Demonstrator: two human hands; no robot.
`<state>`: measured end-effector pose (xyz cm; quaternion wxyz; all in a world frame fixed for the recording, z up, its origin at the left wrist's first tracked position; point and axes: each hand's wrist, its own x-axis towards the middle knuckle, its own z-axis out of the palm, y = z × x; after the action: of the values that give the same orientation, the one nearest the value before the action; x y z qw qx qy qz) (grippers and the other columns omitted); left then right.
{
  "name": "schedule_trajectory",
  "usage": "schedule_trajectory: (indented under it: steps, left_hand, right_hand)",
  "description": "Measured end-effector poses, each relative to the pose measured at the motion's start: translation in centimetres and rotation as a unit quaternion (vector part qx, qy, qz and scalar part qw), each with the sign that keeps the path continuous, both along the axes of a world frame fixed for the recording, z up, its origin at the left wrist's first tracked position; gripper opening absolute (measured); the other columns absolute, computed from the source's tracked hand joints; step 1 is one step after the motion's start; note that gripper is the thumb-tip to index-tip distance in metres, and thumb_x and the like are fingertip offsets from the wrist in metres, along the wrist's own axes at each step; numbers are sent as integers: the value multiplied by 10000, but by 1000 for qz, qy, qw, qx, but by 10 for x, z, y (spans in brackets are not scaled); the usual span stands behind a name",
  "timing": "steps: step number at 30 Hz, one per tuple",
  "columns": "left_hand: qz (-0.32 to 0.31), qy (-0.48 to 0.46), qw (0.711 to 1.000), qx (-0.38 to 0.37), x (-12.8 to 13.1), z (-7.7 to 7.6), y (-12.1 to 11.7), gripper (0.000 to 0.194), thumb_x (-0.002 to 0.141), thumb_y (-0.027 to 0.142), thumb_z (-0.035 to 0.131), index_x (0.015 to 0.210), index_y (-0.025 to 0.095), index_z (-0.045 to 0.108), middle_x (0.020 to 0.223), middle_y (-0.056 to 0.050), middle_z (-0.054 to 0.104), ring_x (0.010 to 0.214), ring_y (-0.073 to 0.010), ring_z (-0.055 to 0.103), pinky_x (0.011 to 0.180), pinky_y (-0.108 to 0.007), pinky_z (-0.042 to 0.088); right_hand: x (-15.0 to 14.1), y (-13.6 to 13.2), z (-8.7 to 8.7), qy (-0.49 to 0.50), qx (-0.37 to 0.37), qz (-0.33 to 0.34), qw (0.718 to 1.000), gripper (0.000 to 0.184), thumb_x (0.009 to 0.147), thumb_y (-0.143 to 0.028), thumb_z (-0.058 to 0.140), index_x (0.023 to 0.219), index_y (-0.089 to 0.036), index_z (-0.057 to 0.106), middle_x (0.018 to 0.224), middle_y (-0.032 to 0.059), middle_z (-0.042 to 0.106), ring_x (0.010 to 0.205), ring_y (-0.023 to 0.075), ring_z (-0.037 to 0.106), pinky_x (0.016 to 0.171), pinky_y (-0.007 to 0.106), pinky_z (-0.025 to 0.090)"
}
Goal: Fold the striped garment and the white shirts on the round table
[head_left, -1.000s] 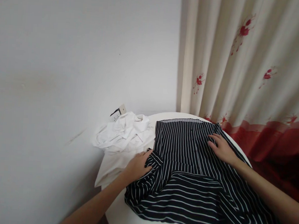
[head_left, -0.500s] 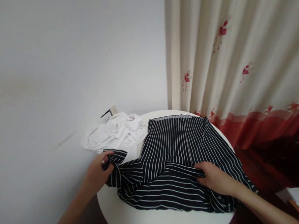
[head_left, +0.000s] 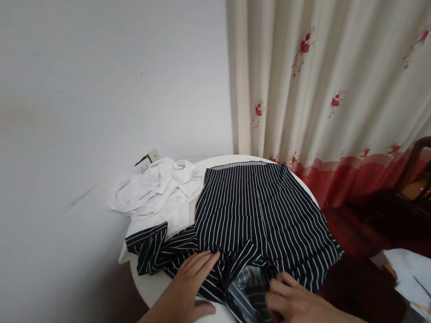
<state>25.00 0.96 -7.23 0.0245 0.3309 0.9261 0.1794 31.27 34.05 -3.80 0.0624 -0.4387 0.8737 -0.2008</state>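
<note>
Left hand [head_left: 186, 289] on striped garment [head_left: 235, 201]; right hand [head_left: 292, 305] gripping it; white cloth [head_left: 159, 185] alongside.

1 black-and-white striped garment [head_left: 242, 202] lies partly spread, its near end bunched.

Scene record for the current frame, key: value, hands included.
surface: round white table
garment_1: striped garment, black and white, top spread, near part bunched
garment_2: white cloth, crumpled, partly under a striped end
left_hand: left hand, open, on the stripes
right_hand: right hand, curled, gripping striped fabric
background: wall, floral curtain, wall socket
</note>
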Motion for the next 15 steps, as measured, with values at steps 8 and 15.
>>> schedule_trajectory:
  steps: [8, 15]
  left_hand:
    - [-72, 62, 993, 77, 4, 0, 16, 269, 893, 125, 551, 1019, 296, 714, 880, -51, 674, 831, -206, 654, 767, -320, 537]
    - [-111, -57, 991, 56, -3, 25, -9, 165, 938, 343, 650, 1081, 315, 726, 967, -3, 728, 876, -162, 693, 807, -243, 533]
  right_hand:
    - [22, 10, 17, 21, -6, -23, 999, 237, 890, -342, 719, 701, -223, 640, 958, 7, 644, 982, 208, 565, 991, 396, 407]
    - [18, 17, 28, -128, -61, 3, 990, 155, 858, -153, 584, 881, -236, 713, 940, 29, 674, 924, 191, 620, 829, 302, 484]
